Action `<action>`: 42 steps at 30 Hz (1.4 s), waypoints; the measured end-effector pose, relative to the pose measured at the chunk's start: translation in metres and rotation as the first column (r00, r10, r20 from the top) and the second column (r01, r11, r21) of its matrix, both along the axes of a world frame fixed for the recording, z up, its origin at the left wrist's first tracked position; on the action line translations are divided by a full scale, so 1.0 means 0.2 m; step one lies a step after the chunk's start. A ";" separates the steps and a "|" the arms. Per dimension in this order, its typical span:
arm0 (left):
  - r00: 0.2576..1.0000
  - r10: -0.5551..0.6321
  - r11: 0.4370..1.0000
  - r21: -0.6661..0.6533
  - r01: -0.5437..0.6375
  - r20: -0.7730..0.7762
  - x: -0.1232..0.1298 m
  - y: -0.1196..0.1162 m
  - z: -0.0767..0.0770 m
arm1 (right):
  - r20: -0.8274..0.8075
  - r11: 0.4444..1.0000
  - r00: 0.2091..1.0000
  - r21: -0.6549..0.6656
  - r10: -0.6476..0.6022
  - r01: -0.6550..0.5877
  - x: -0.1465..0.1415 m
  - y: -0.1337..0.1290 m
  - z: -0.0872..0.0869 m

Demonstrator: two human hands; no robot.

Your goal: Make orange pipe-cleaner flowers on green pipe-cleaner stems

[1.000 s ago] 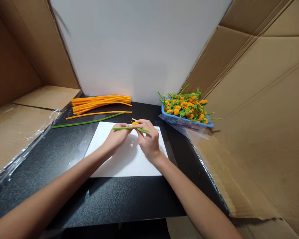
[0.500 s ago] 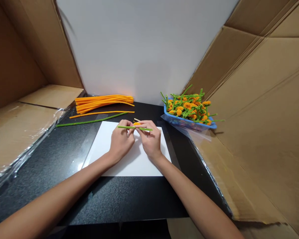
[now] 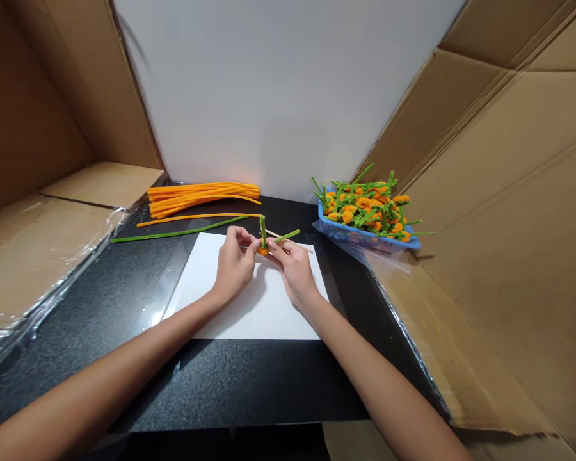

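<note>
Both hands were raised just above the white paper [image 3: 249, 314], which lay on the black table [image 3: 221, 384]. The left hand [image 3: 233, 266] had its fingers [image 3: 240, 235] curled almost closed, pinching the left side of the orange bud [image 3: 263, 251]. The right hand [image 3: 292, 269] had its fingertips [image 3: 272, 245] nearly closed on the bud's right side. The bud sat between the two hands, above the far part of the paper.

A green pipe cleaner [image 3: 262, 230] rose upright from the bud, and a second green length [image 3: 288, 236] angled up and right from it; whether these were one piece could not be told. A thin wooden stick [image 3: 292, 242] ran right, past the right hand, to the paper's far edge.

Beyond the paper lay a bundle of orange pipe cleaners [image 3: 201, 198], one loose orange pipe cleaner [image 3: 196, 216] and one loose green pipe cleaner [image 3: 177, 232]. Far right, a blue basket [image 3: 345, 234] held finished orange flowers on green stems [image 3: 365, 208]. Cardboard [image 3: 484, 192] lined the sides, with a white board [image 3: 278, 96] behind
</note>
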State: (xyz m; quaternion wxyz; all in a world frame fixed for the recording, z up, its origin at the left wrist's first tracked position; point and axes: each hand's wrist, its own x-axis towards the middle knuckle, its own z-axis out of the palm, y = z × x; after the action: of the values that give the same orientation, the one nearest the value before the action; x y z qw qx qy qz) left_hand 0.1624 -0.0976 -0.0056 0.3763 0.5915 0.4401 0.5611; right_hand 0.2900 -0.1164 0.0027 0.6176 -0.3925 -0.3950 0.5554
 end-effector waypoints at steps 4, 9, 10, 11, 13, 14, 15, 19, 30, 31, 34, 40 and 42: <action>0.999 0.013 0.998 -0.055 -0.011 0.039 0.00 0.02 -0.01 | -0.036 0.998 0.999 -0.058 0.004 -0.006 0.00 0.00 0.00; 0.983 -0.067 0.982 -0.163 0.095 0.171 0.01 0.04 -0.02 | -0.074 0.992 0.992 -0.075 -0.105 0.100 0.03 0.01 0.01; 0.978 -0.093 0.978 -0.167 0.125 0.186 0.01 0.04 -0.02 | -0.067 0.991 0.991 -0.073 -0.113 0.108 0.03 0.01 0.01; 0.972 -0.124 0.973 -0.170 0.158 0.198 0.01 0.05 -0.02 | -0.056 0.991 0.992 -0.068 -0.115 0.111 0.04 0.01 0.01; 0.959 -0.171 0.960 -0.179 0.213 0.226 0.01 0.05 -0.01 | -0.016 0.992 0.993 -0.046 -0.119 0.118 0.05 0.01 0.02; 0.953 -0.183 0.954 -0.190 0.231 0.241 0.01 0.05 -0.01 | 0.019 0.991 0.991 -0.028 -0.132 0.133 0.05 0.02 0.02; 0.948 -0.187 0.948 -0.207 0.243 0.257 0.01 0.05 -0.01 | 0.064 0.988 0.986 -0.005 -0.154 0.155 0.05 0.02 0.02; 0.929 -0.204 0.923 -0.255 0.287 0.309 0.01 0.04 0.01 | 0.246 0.966 0.935 0.118 -0.254 0.231 0.07 0.02 0.02; 0.882 -0.166 0.921 -0.250 0.299 0.442 0.03 0.02 0.01 | 0.428 0.920 0.831 0.318 -0.355 0.229 0.04 -0.02 0.05; 0.874 -0.163 0.918 -0.254 0.304 0.457 0.04 0.02 0.01 | 0.413 0.913 0.831 0.324 -0.372 0.247 0.04 -0.01 0.04; 0.867 -0.159 0.916 -0.258 0.308 0.472 0.04 0.01 0.01 | 0.442 0.889 0.786 0.353 -0.433 0.291 0.04 -0.01 0.04; 0.897 -0.102 0.938 -0.259 0.230 0.429 0.05 -0.01 0.01 | 0.674 0.853 0.560 0.507 -0.482 0.123 0.04 -0.03 0.06; 0.911 -0.078 0.946 -0.257 0.195 0.405 0.05 -0.01 0.01 | 0.700 0.848 0.518 0.520 -0.491 0.101 0.03 -0.04 0.06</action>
State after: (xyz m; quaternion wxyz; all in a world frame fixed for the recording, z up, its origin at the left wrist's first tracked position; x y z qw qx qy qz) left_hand 0.1716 -0.0995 -0.0036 0.5780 0.4356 0.3914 0.5683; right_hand 0.2950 -0.1240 0.0142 0.5214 -0.5243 -0.6662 0.0971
